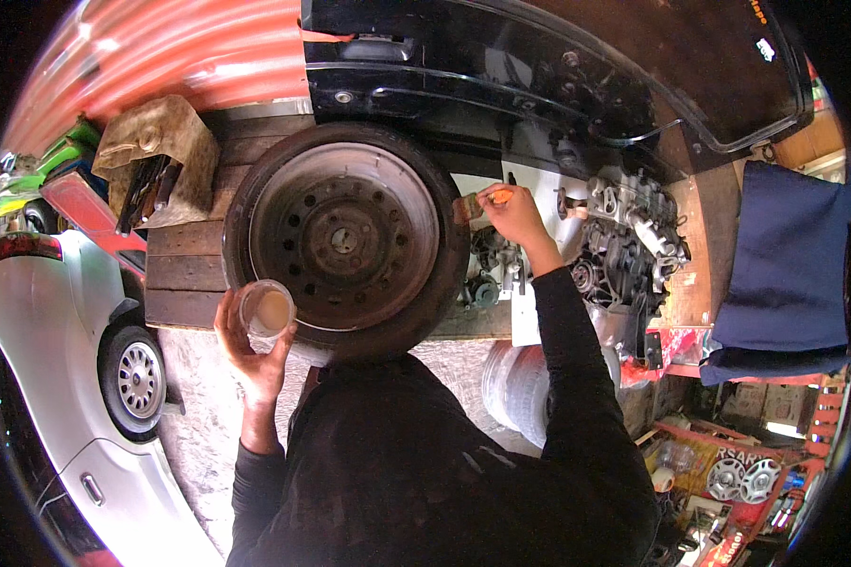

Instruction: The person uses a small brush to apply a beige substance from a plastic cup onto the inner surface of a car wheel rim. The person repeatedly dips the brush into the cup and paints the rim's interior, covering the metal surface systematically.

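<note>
A tyre point(451, 236) on a dusty steel wheel rim point(342, 241) lies flat on a wooden bench in front of me. In my left hand point(246, 352) is a clear plastic cup point(267, 310) with a pale beige liquid inside, held over the tyre's near left edge. My right hand point(515, 219) grips a paintbrush point(498, 197) with an orange handle. Its bristles point(463, 208) are at the tyre's right sidewall; whether they press on the rubber I cannot tell for sure.
Engine parts point(624, 246) stand on the bench to the right, beside a dark blue cloth point(780, 255). A grimy container point(161, 142) with tools sits at the left. Behind the tyre is a black car panel point(425, 76). A silver car point(76, 378) is parked at left.
</note>
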`<state>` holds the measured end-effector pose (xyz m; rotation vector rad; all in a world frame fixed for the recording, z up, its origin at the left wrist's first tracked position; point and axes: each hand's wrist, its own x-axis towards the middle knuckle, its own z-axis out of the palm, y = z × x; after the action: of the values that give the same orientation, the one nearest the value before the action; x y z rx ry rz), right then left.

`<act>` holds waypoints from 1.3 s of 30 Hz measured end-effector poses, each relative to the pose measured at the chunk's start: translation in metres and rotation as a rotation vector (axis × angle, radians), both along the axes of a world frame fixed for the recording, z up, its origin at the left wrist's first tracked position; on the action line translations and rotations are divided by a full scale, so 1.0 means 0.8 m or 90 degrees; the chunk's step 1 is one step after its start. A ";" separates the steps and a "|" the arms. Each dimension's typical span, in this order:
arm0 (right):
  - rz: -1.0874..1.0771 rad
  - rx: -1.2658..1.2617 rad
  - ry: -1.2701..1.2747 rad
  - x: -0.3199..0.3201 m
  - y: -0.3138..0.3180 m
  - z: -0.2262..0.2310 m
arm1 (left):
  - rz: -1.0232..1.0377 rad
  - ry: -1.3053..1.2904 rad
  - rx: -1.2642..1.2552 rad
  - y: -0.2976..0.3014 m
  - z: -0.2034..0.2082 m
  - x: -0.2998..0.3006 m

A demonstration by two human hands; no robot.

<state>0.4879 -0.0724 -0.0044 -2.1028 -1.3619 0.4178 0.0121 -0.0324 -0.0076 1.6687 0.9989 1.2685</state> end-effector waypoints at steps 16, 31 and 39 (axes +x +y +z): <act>-0.051 0.061 -0.190 -0.037 0.037 0.019 | 0.012 -0.010 0.000 -0.005 0.005 -0.001; 0.024 0.018 -0.073 -0.011 0.019 0.005 | 0.008 -0.019 -0.003 -0.006 -0.004 -0.002; 0.010 -0.030 -0.055 -0.012 0.020 0.001 | -0.008 -0.025 -0.015 -0.005 -0.001 0.002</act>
<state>0.4785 -0.0566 -0.0035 -2.1724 -1.4302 0.3732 0.0138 -0.0366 -0.0083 1.6236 0.9758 1.2713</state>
